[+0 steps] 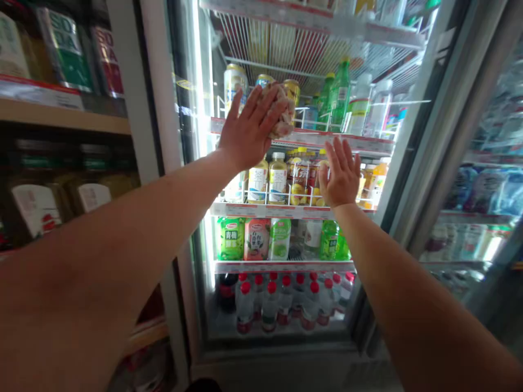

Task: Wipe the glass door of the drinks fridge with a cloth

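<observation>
My left hand (pixel 247 133) is raised before the lit drinks fridge, its fingers stretched over a crumpled, pale cloth (pixel 285 117). The cloth shows at the fingertips and along the hand's right side, seemingly pressed flat on the glass door (pixel 310 239). Lower and to the right, my right hand (pixel 342 177) holds nothing. Its palm faces the glass with the fingers extended upward, apparently resting on it. Behind the glass, cans (pixel 235 81) and green bottles (pixel 340 95) stand near the hands' height. Part of the yellow-capped tea bottles (pixel 300 174) is hidden behind my right hand.
Lower shelves hold juice bottles (pixel 231 238) and red-capped clear bottles (pixel 269 307). A grey metal door frame (pixel 449 120) runs along the right, with another fridge section (pixel 486 190) beyond. On the left is a shelf (pixel 61 111) with large bottles (pixel 65 51).
</observation>
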Demonstrator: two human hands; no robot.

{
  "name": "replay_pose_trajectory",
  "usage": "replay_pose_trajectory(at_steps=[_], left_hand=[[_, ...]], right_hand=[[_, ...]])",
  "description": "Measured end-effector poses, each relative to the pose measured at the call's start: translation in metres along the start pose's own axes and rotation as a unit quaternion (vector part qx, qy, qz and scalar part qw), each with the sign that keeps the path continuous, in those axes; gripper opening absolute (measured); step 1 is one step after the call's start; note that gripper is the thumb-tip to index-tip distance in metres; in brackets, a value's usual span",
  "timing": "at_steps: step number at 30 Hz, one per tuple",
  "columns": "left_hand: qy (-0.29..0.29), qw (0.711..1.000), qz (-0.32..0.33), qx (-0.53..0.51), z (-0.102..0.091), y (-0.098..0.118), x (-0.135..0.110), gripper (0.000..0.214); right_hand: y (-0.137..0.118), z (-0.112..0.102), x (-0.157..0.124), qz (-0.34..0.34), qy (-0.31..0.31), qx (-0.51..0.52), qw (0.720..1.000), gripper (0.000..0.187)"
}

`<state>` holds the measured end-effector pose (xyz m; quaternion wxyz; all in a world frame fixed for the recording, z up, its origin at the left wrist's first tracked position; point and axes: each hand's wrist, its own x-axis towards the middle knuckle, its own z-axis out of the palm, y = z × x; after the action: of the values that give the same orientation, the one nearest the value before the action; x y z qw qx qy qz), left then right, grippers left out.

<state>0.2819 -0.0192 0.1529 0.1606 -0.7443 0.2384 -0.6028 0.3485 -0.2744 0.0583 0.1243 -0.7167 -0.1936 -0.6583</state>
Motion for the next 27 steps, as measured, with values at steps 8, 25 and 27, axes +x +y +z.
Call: replay_pose_trajectory(at_steps=[8, 25, 27], left_hand=[[-0.089, 0.984, 0.153, -0.026, 0.002, 0.010, -0.020, 0.071], [0.003, 0.999, 0.043, 0.001, -0.005, 0.000, -0.050, 0.063], [-0.032, 0.992, 0.125, -0.008, -0.005, 0.002, -0.058, 0.064]], right_hand=[[0.001, 0.001, -0.001, -0.002, 0.010, 0.005, 1.000, 0.056], [0.000, 0.000, -0.002, -0.007, 0.015, 0.001, 1.000, 0.056], [0.000, 0.000, -0.002, -0.007, 0.015, 0.000, 1.000, 0.056]])
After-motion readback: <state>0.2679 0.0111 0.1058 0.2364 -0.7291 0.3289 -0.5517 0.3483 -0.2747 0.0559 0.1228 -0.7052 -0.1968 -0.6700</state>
